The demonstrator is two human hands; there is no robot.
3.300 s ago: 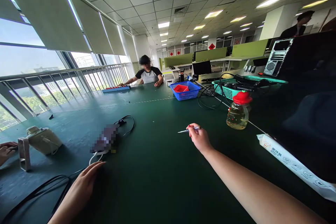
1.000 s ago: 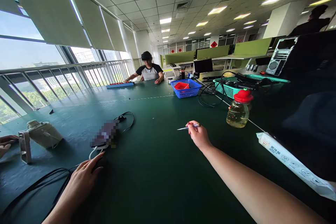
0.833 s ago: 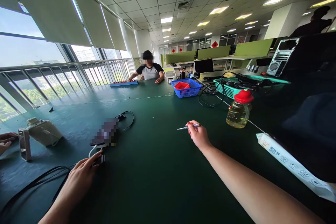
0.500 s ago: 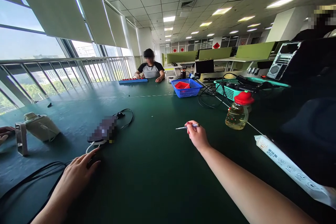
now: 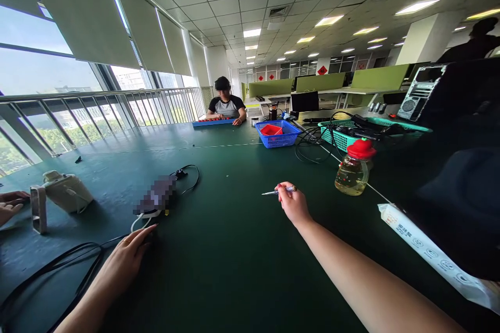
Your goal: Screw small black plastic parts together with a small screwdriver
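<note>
My right hand is closed around a slim pen, its silvery tip pointing left above the dark green table. Its far end is partly hidden by the fingers. My left hand lies at the left with fingers stretched out, nothing visible in it. Just beyond those fingertips rests a blurred-out phone-like device with a white cable at its near end. A black cable runs beside my left wrist.
A bottle with a red lid stands right of my right hand, near a white packet. Farther back are a blue basket and a green basket with cables. Another person sits opposite; someone's hand shows at far left.
My left hand has shifted slightly right and its thumb has drawn in. The blue tray by the person opposite has slid right. My right hand and the pen stay almost unchanged.
</note>
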